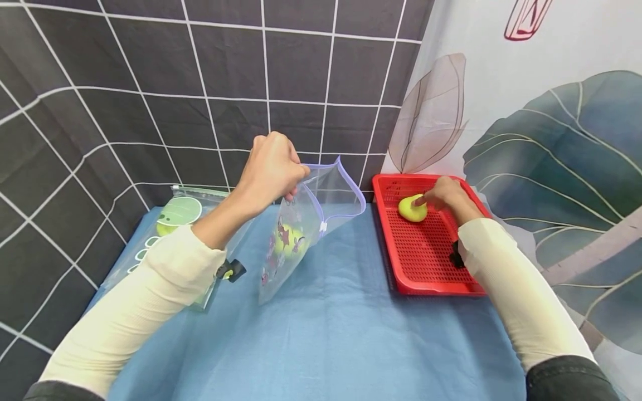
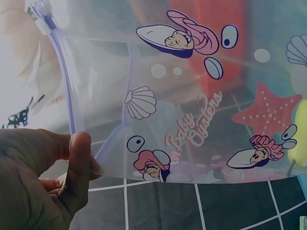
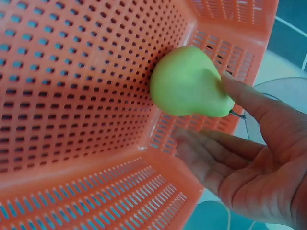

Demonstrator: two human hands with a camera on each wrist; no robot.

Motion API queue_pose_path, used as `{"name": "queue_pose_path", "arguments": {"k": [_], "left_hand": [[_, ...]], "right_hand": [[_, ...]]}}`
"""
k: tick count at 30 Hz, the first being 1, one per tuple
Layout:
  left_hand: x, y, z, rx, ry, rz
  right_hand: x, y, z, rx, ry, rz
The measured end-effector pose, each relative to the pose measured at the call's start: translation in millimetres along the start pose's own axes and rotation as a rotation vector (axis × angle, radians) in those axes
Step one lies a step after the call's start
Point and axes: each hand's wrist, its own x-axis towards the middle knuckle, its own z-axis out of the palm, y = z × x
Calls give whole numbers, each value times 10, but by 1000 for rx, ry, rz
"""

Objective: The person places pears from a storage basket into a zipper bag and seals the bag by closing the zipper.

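My left hand (image 1: 275,167) pinches the upper edge of a clear zip bag (image 1: 271,273) between thumb and fingers. The bag hangs with its purple-trimmed mouth spread, and a yellow-green fruit (image 1: 290,240) shows inside. Cartoon oysters, shells and a starfish are printed on it in the left wrist view. Over at the right, my right hand (image 1: 448,197) reaches into a red perforated basket (image 1: 411,262). Its thumb touches a green pear (image 3: 184,84) lying against the basket's wall, while the other fingers extend below the pear, apart from it.
Another clear bag (image 1: 145,245) with green print lies at the left of the blue-covered table (image 1: 311,345), partly behind my left forearm, with a yellow-green item inside. A dark tiled-pattern sheet (image 1: 225,61) stands behind, and a leaf-patterned curtain (image 1: 562,145) hangs at the right.
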Motion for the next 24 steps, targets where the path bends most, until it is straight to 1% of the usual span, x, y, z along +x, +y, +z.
{"name": "queue_pose_path", "arguments": {"k": [3, 5, 6, 7, 9, 10, 13, 14, 15, 16, 17, 19, 21, 22, 24], "left_hand": [[-14, 11, -7, -7, -2, 2], [-20, 21, -14, -7, -4, 3], [-22, 25, -17, -6, -6, 3], [-23, 28, -20, -5, -8, 4], [-26, 29, -23, -3, -10, 5], [-28, 28, -22, -3, -11, 6], [-30, 16, -11, -3, -15, 6], [-31, 11, -6, -5, -17, 6], [-31, 5, 0, -7, -18, 6], [-30, -1, 5, -7, -18, 6], [-29, -7, 8, -5, -16, 8], [-28, -16, 10, -8, -14, 14], [-31, -22, 10, -10, -14, 16], [-33, -23, 8, -10, -14, 17], [-37, -24, 2, -12, -15, 18]], "right_hand": [[-28, -34, -45, 83, -8, 12], [1, -18, -62, 116, -12, 4], [-34, -37, -79, 117, -18, -7], [-6, -20, -79, 122, -18, -15], [-47, -47, -93, 111, -12, -38], [-33, -39, -101, 106, -18, -60], [-186, -119, -145, 85, 23, -98], [-278, -166, -170, 75, 40, -115], [-240, -112, -178, 103, 47, -158], [-298, -136, -201, 106, 69, -179], [-414, -196, -227, 107, 97, -193], [-536, -255, -270, 124, 146, -231], [-655, -329, -307, 138, 199, -251], [-807, -445, -339, 110, 236, -230], [-908, -514, -383, 111, 280, -242]]}}
